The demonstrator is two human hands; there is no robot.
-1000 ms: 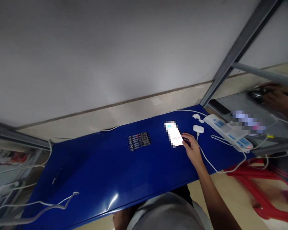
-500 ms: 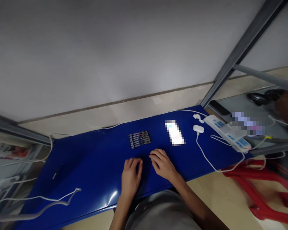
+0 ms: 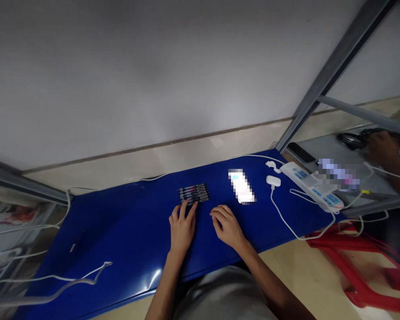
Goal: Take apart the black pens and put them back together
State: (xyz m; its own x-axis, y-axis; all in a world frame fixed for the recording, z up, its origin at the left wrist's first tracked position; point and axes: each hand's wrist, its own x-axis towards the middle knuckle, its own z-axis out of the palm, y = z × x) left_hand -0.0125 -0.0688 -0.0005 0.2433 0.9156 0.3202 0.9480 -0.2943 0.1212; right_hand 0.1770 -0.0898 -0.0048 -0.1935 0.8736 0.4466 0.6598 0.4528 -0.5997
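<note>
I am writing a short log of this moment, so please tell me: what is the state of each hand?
Left hand: open, fingertips at the pens.
Right hand: fingers curled, no held thing visible.

The left hand (image 3: 182, 229) was down by the near edge of the bench (image 3: 126, 240) at first, then sat on it just below the row of pens (image 3: 192, 194). Now it has gone up, its fingers spread out, and two fingertips are right at the lowest pen. The right hand (image 3: 228, 226) was at the phone (image 3: 242, 186); now it is off it, bent, and lower down. Another person's hand (image 3: 383, 146) went away from the black cables (image 3: 351, 140) and is now back by them.
</note>
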